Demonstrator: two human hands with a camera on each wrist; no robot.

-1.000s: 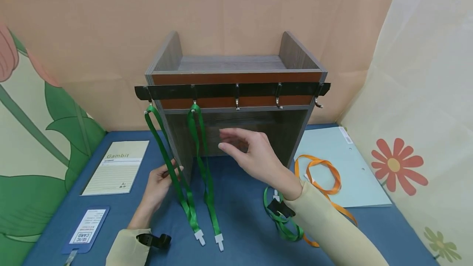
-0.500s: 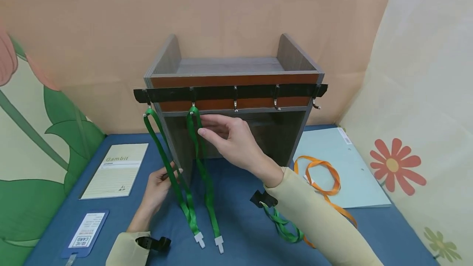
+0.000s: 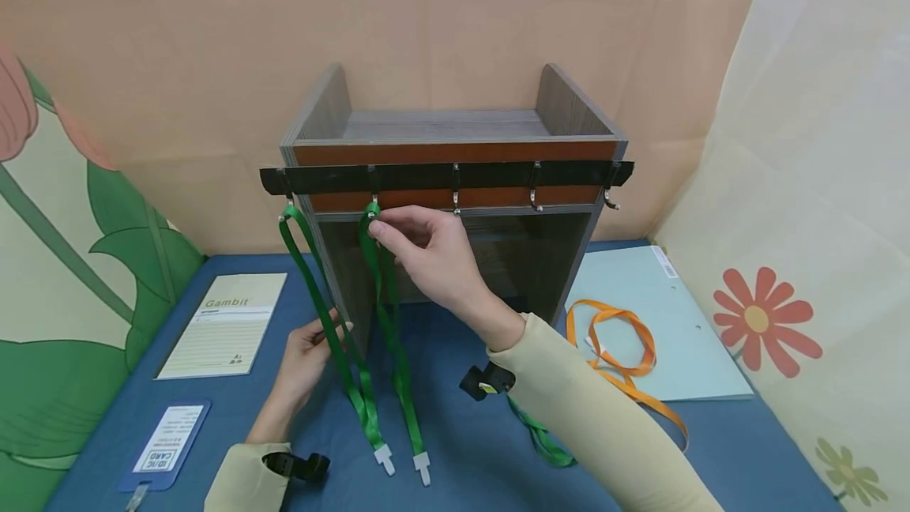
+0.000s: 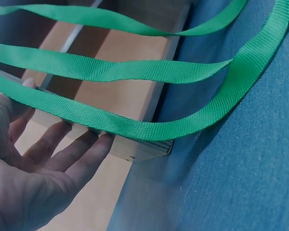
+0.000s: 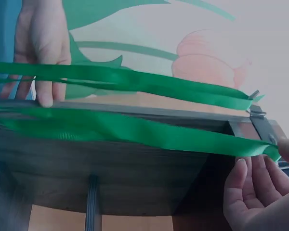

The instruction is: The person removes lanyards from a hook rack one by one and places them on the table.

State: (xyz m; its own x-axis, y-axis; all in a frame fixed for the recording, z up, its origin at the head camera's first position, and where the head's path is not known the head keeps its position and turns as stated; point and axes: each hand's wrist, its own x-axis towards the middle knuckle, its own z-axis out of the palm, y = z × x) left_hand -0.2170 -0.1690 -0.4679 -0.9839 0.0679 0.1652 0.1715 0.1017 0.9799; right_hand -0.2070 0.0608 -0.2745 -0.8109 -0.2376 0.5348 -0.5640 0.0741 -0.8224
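Two green lanyards hang from a black hook rail [image 3: 412, 178] across the front of a grey wooden shelf unit [image 3: 334, 109]. The left lanyard [image 3: 366, 413] is on the leftmost hook, the other lanyard [image 3: 404, 393] on the second. My right hand [image 3: 444, 259] pinches this second lanyard near the top of its loop, right at the hook. My left hand [image 3: 302, 362] grips the front edge of the unit's left side panel, behind the hanging left lanyard. In the left wrist view its fingers [image 4: 84, 154] lie along the outside of the panel, partly behind the strap.
Right of centre lies another green lanyard [image 3: 547, 441], partly hidden by the right sleeve. An orange lanyard [image 3: 647, 338] lies over a pale blue folder [image 3: 682, 322]. At left are a notebook [image 3: 227, 330] and a blue card holder [image 3: 171, 441]. Three hooks on the right hold nothing.
My right hand has moved left and up from the middle of the unit to the second lanyard's top and taken hold of it there. My left hand has stayed in place.
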